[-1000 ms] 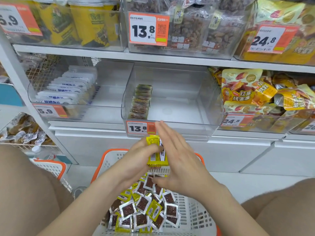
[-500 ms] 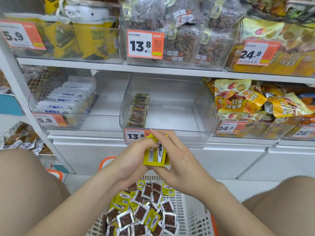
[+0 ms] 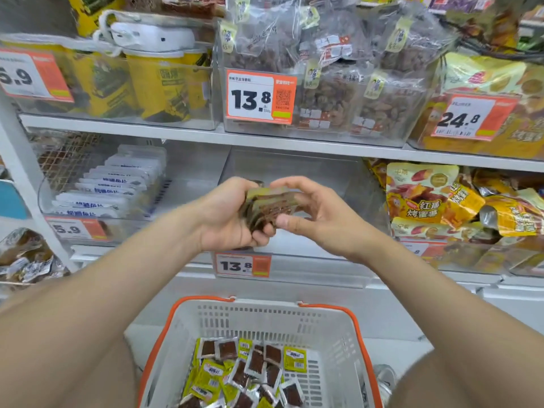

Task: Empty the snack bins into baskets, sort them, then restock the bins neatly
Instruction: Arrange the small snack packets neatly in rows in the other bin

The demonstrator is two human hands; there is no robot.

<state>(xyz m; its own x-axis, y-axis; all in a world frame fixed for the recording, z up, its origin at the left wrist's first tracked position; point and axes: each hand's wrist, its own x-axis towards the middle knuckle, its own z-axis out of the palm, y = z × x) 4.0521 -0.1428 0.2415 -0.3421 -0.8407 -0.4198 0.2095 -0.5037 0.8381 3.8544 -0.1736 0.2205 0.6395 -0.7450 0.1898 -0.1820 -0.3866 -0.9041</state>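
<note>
Both hands are raised in front of the clear middle bin (image 3: 347, 178) on the lower shelf. Between them is a stack of small yellow-and-brown snack packets (image 3: 269, 209). My left hand (image 3: 226, 216) grips the stack from the left and below. My right hand (image 3: 315, 213) holds it from the right, thumb under and fingers curled over the top. Whether the stack rests on the bin floor or hangs above it, I cannot tell. Below stands a white basket with an orange rim (image 3: 350, 316), holding several loose packets (image 3: 250, 375) of the same snack.
The left bin (image 3: 182, 172) holds a row of white packets (image 3: 117, 184). Yellow sweet-potato bags (image 3: 435, 198) fill the right bin. Above are bins of yellow tubs (image 3: 156, 83) and nut bags (image 3: 338, 83). My knees flank the basket.
Both hands have risen from above the basket to the middle bin with the packet stack. The camera has tilted up, and the stack now shows its brown faces.
</note>
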